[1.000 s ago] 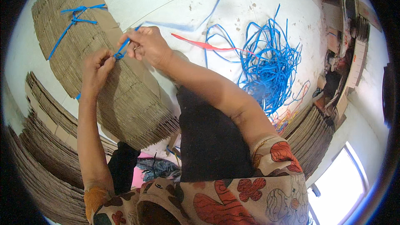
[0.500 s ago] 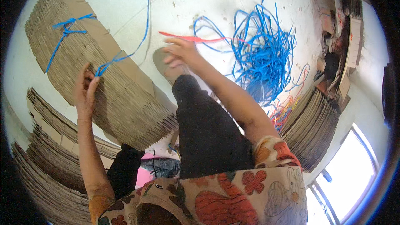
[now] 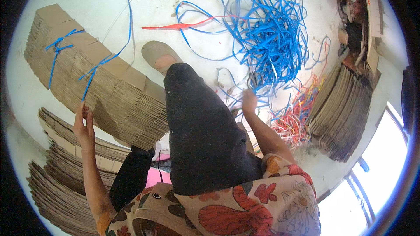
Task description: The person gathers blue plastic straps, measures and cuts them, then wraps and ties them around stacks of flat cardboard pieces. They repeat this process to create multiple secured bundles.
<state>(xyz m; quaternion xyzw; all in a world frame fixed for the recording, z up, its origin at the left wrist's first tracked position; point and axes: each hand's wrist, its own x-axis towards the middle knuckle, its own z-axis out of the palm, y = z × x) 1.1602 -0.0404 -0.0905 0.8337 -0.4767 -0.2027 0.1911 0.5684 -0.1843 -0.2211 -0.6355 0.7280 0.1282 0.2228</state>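
A long bundle of flattened cardboard (image 3: 118,100) lies on the floor in front of me to the left. A blue strap (image 3: 89,85) crosses it with a knot partway along. The tail of this strap is pinched between the thumb and fingers of my left hand (image 3: 85,124), over the bundle's near edge. Farther along the bundle sits a second knotted blue strap (image 3: 57,48). My right hand (image 3: 249,100), smeared by motion, is at the near side of a big tangle of blue strapping (image 3: 280,35); its fingers cannot be made out.
More stacked cardboard (image 3: 65,170) lies at the lower left, and another stack (image 3: 341,113) stands at the right. Red and yellow strap scraps (image 3: 291,124) are heaped beside it. A red strip (image 3: 175,26) lies on the floor beyond my shoe (image 3: 159,54).
My right hand has moved right and nearer, from above my shoe to the tangle's near edge. My left hand has drawn the strap tail toward me, and the knot shows tighter.
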